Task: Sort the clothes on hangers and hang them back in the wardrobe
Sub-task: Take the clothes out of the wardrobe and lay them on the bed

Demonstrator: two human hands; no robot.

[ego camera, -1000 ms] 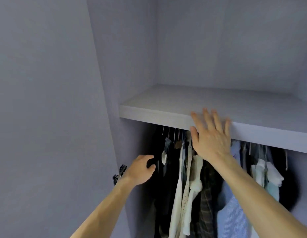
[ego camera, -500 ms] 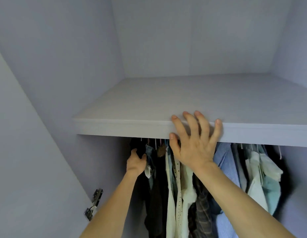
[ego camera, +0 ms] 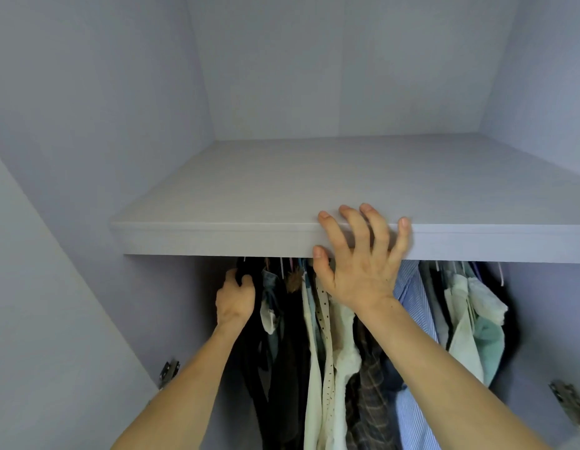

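Note:
Inside the wardrobe, several garments hang on hangers under a pale grey shelf (ego camera: 217,237). At the left end hangs a black garment (ego camera: 282,368); my left hand (ego camera: 235,297) grips its top just under the shelf, fingers curled around dark cloth. Beside it hang a cream dotted piece (ego camera: 326,352), a dark plaid shirt (ego camera: 369,394), a blue striped shirt (ego camera: 412,303) and pale green clothes (ego camera: 476,323). My right hand (ego camera: 363,264) rests spread on the shelf's front edge, fingertips over the top. The rail is hidden behind the shelf.
The open left door (ego camera: 38,319) stands close at the left, with a metal hinge (ego camera: 169,371) on it. Another hinge (ego camera: 566,397) shows at the lower right. The wardrobe's grey side wall (ego camera: 145,125) and back panel (ego camera: 343,66) enclose the upper compartment.
My view has moved closer and more square to the wardrobe. My left hand rose from near the hinge up to the black garment under the shelf and took hold. My right hand stayed on the shelf edge.

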